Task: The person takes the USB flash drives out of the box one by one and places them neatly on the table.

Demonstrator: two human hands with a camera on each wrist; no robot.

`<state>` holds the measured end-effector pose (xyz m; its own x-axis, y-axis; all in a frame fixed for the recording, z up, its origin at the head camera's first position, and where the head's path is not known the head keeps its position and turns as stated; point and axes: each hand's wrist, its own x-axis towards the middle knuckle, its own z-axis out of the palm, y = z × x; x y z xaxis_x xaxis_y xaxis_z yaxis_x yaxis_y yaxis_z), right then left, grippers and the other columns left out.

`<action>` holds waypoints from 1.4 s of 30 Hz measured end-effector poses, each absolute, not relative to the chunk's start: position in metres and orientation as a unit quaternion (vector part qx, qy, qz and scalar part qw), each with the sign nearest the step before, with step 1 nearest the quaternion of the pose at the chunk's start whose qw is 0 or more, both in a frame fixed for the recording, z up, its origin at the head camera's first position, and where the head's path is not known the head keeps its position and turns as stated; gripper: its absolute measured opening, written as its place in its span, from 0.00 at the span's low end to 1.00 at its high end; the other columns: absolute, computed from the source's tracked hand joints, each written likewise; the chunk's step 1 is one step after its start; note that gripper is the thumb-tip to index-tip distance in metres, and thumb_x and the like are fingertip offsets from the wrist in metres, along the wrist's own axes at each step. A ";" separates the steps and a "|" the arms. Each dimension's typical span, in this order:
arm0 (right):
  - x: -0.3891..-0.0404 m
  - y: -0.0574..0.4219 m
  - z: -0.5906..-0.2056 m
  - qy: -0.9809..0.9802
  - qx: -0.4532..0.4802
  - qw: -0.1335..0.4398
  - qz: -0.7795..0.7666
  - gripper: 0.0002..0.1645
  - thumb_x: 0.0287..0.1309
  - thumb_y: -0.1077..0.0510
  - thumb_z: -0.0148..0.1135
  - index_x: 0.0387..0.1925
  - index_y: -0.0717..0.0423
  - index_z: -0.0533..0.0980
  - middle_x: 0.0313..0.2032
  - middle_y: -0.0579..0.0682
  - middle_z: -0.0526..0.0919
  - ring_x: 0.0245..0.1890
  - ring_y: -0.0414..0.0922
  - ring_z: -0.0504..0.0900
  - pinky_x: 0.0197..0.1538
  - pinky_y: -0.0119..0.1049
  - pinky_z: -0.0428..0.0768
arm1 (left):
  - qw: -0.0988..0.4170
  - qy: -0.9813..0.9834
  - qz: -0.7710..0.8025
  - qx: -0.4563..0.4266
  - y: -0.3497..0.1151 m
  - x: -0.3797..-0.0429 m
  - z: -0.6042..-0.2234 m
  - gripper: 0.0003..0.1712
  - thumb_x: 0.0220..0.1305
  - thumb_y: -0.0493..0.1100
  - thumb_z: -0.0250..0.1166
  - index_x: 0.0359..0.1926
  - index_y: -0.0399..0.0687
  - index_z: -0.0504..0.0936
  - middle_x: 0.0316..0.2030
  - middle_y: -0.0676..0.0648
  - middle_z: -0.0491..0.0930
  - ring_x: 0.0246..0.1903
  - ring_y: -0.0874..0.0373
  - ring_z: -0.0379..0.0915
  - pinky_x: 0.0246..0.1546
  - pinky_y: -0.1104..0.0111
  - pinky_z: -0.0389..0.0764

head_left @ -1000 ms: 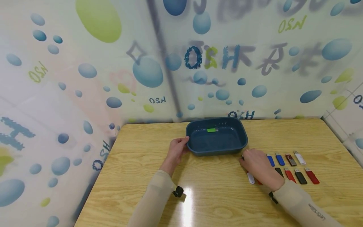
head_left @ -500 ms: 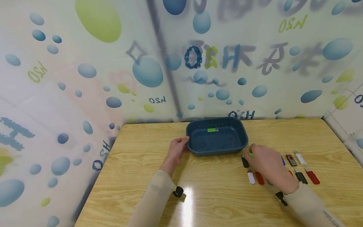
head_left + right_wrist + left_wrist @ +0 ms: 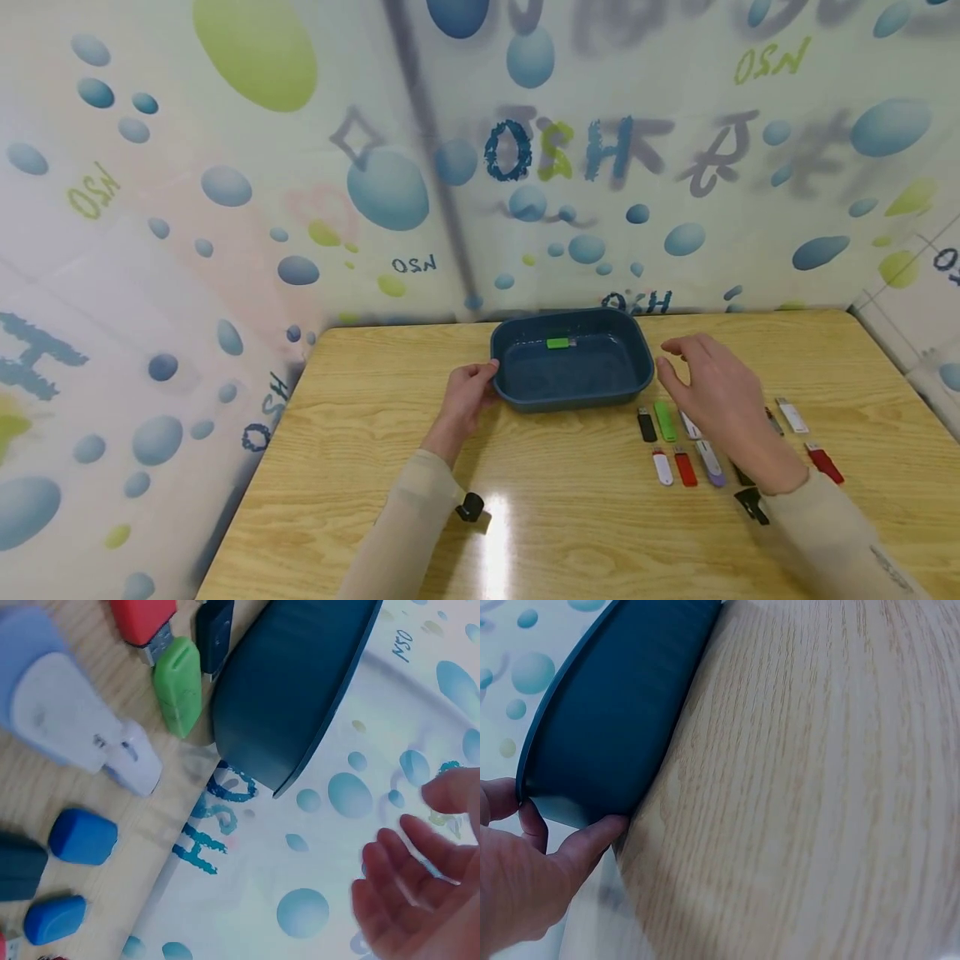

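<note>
At the left end of a dark blue plastic bin (image 3: 573, 404), my left hand (image 3: 468, 396) grips the wall, its thumb at the lower edge in the left wrist view. Inside the bin lies a green USB stick (image 3: 558, 343). My right hand (image 3: 716, 396) is raised over the USB sticks to the bin's right, fingers loosely bent and holding nothing. Below its fingertips another green USB stick (image 3: 665, 421) lies on the table beside a black USB stick (image 3: 647, 425). A white USB stick (image 3: 662, 467), a red one (image 3: 686, 467) and a white-and-purple one (image 3: 709, 463) lie nearer me.
Farther right on the wooden table (image 3: 562, 517) are a white USB stick (image 3: 792, 415) and a dark red one (image 3: 825, 463). The right hand partly hides several others, including a blue one (image 3: 84, 836). A patterned wall covering (image 3: 465, 208) rises behind the bin.
The green USB stick that was between my right fingers now lies on the table by the black one. My right hand has let go and lifted away. The left hand stays on the bin.
</note>
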<state>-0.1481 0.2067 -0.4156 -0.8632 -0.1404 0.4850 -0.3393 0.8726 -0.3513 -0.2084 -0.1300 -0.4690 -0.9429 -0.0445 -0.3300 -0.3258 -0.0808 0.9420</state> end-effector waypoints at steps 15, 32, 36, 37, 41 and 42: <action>-0.177 0.181 -0.412 -0.903 0.240 0.264 0.240 0.13 0.63 0.62 0.69 0.46 0.65 0.81 0.50 0.65 0.81 0.52 0.63 0.79 0.55 0.61 0.78 | 0.099 0.670 0.723 -0.135 -0.130 -0.208 -0.468 0.20 0.78 0.45 0.60 0.53 0.27 0.79 0.38 0.44 0.78 0.35 0.57 0.79 0.47 0.61 0.87; -0.215 0.150 -0.414 -0.907 0.295 0.214 0.211 0.15 0.66 0.60 0.69 0.49 0.65 0.80 0.52 0.64 0.79 0.53 0.60 0.79 0.54 0.56 0.80 | 0.098 0.674 0.719 -0.135 -0.130 -0.209 -0.470 0.23 0.79 0.45 0.60 0.57 0.24 0.78 0.38 0.41 0.81 0.34 0.57 0.79 0.41 0.63 0.87; -0.221 0.141 -0.416 -0.917 0.300 0.174 0.196 0.16 0.68 0.58 0.68 0.51 0.65 0.79 0.52 0.62 0.79 0.52 0.59 0.80 0.54 0.55 0.81 | 0.099 0.674 0.719 -0.137 -0.130 -0.209 -0.469 0.23 0.79 0.45 0.59 0.56 0.25 0.78 0.38 0.42 0.81 0.33 0.57 0.80 0.41 0.64 0.87; -0.222 0.139 -0.416 -0.920 0.301 0.165 0.191 0.17 0.68 0.57 0.67 0.52 0.65 0.79 0.52 0.62 0.79 0.52 0.58 0.80 0.53 0.54 0.81 | 0.100 0.675 0.719 -0.137 -0.130 -0.209 -0.469 0.23 0.79 0.45 0.59 0.56 0.25 0.78 0.37 0.42 0.81 0.33 0.57 0.79 0.41 0.63 0.87; -0.227 0.130 -0.418 -0.927 0.303 0.137 0.172 0.19 0.69 0.55 0.67 0.54 0.64 0.79 0.53 0.60 0.80 0.49 0.57 0.82 0.49 0.53 0.83 | 0.101 0.674 0.719 -0.136 -0.131 -0.208 -0.470 0.22 0.79 0.45 0.60 0.55 0.25 0.78 0.37 0.43 0.80 0.34 0.56 0.79 0.42 0.62 0.87; -0.227 0.127 -0.419 -0.928 0.304 0.130 0.169 0.19 0.69 0.55 0.67 0.55 0.64 0.79 0.53 0.60 0.80 0.49 0.57 0.82 0.48 0.52 0.83 | 0.101 0.675 0.719 -0.134 -0.132 -0.208 -0.470 0.22 0.79 0.46 0.60 0.55 0.25 0.78 0.37 0.43 0.80 0.34 0.56 0.79 0.43 0.62 0.87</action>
<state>-0.2274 0.1273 -0.4186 -0.7811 -0.5211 0.3440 -0.6090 0.7574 -0.2354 -0.2083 -0.1315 -0.4697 -0.9438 -0.0354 -0.3286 -0.3257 -0.0688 0.9430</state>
